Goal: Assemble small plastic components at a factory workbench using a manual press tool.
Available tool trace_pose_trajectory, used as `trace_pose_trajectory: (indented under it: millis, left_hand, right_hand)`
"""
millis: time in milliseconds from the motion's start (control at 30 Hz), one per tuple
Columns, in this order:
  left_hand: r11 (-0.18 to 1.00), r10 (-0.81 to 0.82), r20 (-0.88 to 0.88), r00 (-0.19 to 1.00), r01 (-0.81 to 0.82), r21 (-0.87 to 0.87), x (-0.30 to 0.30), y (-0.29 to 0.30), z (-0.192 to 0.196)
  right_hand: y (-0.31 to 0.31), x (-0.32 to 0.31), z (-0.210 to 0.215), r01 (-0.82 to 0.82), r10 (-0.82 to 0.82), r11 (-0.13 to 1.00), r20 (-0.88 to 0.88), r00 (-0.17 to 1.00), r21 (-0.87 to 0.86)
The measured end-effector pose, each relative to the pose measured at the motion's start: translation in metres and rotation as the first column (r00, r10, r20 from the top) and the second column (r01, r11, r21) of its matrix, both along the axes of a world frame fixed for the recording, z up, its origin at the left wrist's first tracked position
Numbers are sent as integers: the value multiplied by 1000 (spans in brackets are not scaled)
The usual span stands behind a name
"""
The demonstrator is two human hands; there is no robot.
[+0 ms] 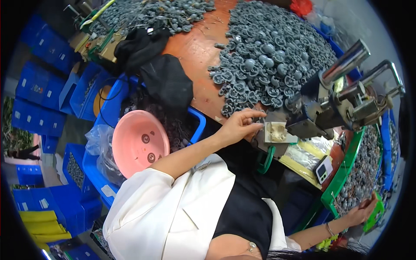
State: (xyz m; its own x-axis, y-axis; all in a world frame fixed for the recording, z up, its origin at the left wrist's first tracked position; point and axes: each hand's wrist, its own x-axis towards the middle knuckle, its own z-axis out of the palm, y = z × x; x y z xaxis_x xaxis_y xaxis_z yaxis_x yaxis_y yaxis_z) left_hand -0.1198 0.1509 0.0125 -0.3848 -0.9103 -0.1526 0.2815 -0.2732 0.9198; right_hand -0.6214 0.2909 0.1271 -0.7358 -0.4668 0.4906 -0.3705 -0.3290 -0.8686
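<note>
Left hand (237,125) at press (329,108), right hand (362,212) in green tray (342,173).
Left fingertips pinch a small grey part at the cream fixture (277,132), frame centre; right hand, lower right, rests on tray parts, grip unclear. Grey part pile (268,56) within reach on worktop (195,47).

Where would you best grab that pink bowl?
Take the pink bowl by its rim, probably from its upper left edge. It lies tilted in the blue bin with its open side up, and the person's left arm crosses its lower right.
</note>
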Motion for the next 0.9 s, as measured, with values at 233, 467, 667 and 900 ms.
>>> trace_pose_trajectory:
  millis: [233,467,667,900]
  left_hand:
    - [811,227,439,869,81,-579,-28,-2,-5]
    - [666,414,511,753,132,-734,-53,-9,-9]
    - [686,461,550,696,113,-719,-42,-8,13]
    - [582,789,584,191,68,-810,60,-57,-9]
  right_hand:
    - [4,82,-1,50,-60,981,-49,997,-188]
    - [-12,209,-28,-563,567,815,8,824,140]
    - [-43,273,-33,-870,876,457,75,476,189]
    - [-32,265,-35,-826,782,362,342,522,432]
